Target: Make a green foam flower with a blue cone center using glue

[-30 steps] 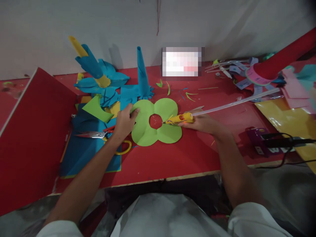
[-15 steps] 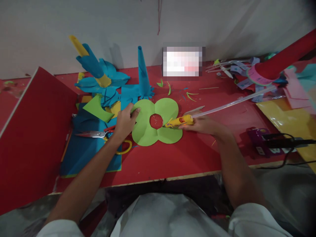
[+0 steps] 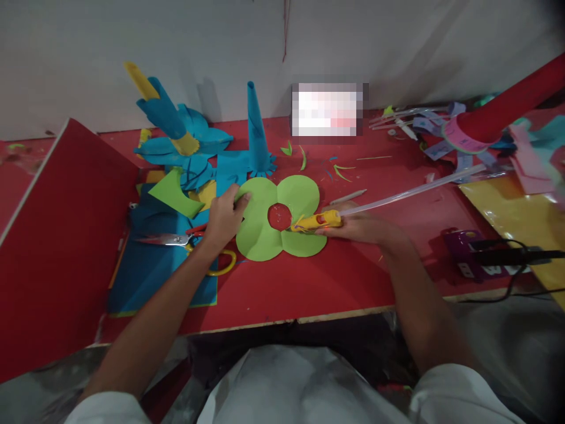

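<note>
Pinching hand: left hand [image 3: 225, 218], left of centre in the frame, bent nearly closed at the left edge of the green paper flower [image 3: 260, 238], thumb on top; the undersides of its fingers are hidden.
Flower: mid-frame on the red table [image 3: 304, 294], four rounded petals about a central hole where the tabletop shows.
Glue gun hand: right hand [image 3: 359, 225], right of centre, curled around the yellow glue gun [image 3: 314, 222], its grip mostly hidden from above.
Nozzle: pointing left over the flower's right side, close to the hole; whether it touches the paper, cannot tell.
Clear stick: glue stick [image 3: 410, 191] running from the gun's rear toward the right of the frame.
Left side: scissors [image 3: 174, 239] with handles partly behind the left wrist, over blue sheets [image 3: 163, 271]; green offcut [image 3: 174, 194] above them; red panel [image 3: 57, 253] at the far left.
Upper left: blue paper flower [image 3: 212, 140] with a yellow-tipped tube.
Upper centre: upright blue cone [image 3: 257, 132], left of a pixelated rectangle [image 3: 326, 109].
Right side: purple box [image 3: 463, 250] near a black cable [image 3: 507, 291]; red tube [image 3: 512, 106] above, pink band at its end.
</note>
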Demonstrator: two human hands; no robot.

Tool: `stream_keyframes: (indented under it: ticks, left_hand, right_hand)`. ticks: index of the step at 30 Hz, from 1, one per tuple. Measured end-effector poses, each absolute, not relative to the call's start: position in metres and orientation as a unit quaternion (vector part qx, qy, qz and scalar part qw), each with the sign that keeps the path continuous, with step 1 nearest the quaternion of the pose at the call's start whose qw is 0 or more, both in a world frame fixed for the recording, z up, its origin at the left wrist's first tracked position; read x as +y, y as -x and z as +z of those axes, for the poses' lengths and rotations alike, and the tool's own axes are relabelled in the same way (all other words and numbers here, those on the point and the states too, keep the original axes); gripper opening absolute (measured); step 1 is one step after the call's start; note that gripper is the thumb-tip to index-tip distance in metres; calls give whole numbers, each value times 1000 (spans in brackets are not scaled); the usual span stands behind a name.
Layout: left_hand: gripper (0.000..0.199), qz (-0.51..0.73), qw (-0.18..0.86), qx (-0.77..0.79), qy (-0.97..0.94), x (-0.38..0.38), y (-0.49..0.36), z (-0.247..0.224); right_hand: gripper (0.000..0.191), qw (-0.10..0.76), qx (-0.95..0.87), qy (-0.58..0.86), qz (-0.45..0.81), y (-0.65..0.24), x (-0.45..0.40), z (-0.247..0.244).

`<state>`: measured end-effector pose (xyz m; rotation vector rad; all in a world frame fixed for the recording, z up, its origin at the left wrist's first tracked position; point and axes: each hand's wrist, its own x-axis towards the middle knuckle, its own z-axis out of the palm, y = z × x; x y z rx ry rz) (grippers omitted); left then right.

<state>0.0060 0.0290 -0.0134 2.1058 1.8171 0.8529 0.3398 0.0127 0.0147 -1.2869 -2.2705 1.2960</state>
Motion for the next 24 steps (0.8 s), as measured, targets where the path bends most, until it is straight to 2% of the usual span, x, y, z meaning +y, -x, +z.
stream_keyframes:
  ticks: [12, 17, 24]
  left_hand:
    - [24, 297, 128, 619, -715, 29, -5, -15]
    - [25, 311, 138, 607, -718, 28, -6, -14]
    - [23, 305, 127, 613, -718, 29, -6, -14]
  right_hand:
    - [34, 122, -785, 412, 446, -322, 9, 17]
    - [33, 95, -810, 413, 406, -317, 8, 22]
    - [32, 101, -832, 415, 353, -317, 7, 22]
